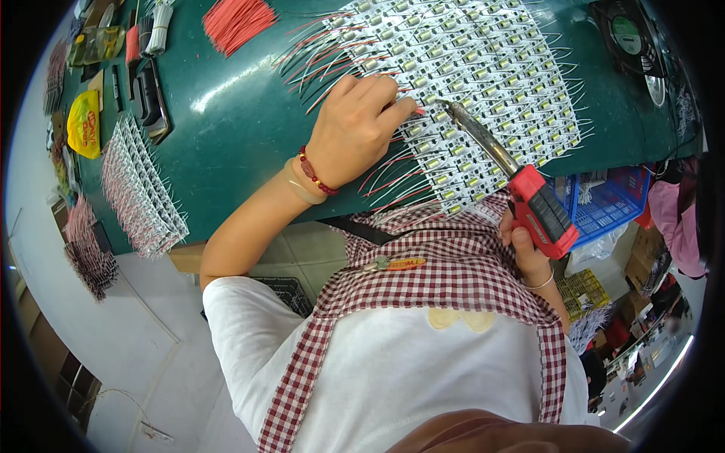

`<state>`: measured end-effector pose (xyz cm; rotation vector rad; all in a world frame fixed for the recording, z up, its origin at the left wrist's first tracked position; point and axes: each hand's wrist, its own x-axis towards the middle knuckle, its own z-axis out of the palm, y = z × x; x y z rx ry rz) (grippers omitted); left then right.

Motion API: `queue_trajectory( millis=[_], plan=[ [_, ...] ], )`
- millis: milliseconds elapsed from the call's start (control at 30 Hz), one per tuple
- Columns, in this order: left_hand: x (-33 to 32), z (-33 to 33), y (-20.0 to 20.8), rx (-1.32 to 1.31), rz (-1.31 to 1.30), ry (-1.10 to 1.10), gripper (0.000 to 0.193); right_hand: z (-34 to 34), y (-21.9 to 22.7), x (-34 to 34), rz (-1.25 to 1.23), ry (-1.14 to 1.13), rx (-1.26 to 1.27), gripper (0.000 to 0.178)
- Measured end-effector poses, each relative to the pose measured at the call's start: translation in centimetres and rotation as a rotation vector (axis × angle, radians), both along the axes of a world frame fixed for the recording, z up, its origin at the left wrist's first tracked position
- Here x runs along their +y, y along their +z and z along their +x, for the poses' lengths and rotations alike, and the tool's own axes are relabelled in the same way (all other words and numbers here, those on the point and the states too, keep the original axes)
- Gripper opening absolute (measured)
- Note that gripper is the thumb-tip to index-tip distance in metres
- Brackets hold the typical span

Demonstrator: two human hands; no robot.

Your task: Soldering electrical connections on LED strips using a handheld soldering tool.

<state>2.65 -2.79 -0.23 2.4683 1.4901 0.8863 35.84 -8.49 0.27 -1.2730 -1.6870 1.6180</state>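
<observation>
My left hand (359,127) is closed in a pinch above the left part of a large panel of white circuit boards (483,83), with a bit of red wire (419,112) at its fingertips. Small yellowish components and thin red and white wires cover the panel, and the wires stick out past its edges. Near the table's front edge, my right hand (526,245) is wrapped round the handle of a red and black soldering iron (538,211). The iron's metal barrel slants up to the left. Its tip is over the panel, just right of my left fingertips; whether it touches a board, I cannot tell.
On the green table (226,143) lie a bundle of red wires (239,23), stacked wired boards (140,189), a yellow bag (84,124) and hand tools (151,98). A dark round spool (630,38) is at the far right. Below the right edge is a blue crate (604,204).
</observation>
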Motion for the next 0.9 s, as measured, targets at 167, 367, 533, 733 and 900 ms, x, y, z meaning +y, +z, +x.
queue_trajectory(
  millis=[167,367,533,733,900],
  plan=[
    [-0.1,0.0,0.5,0.075,0.064,-0.002,0.026,0.0,0.6,0.2,0.024,0.020,-0.036,0.028],
    [-1.2,0.8,0.9,0.126,0.093,-0.040,0.012,-0.1,0.9,-0.1,0.039,-0.008,-0.062,0.024],
    [-1.4,1.1,0.8,0.096,0.023,-0.031,0.011,-0.1,0.9,-0.3,0.053,-0.015,-0.079,0.023],
    [-1.4,1.3,0.7,0.102,0.021,-0.029,0.009,0.2,0.5,-0.3,0.041,0.003,-0.072,0.022],
    [-1.4,1.5,0.7,0.103,0.033,-0.030,0.008,0.5,0.0,-0.5,0.174,0.088,-0.187,0.024]
  ],
)
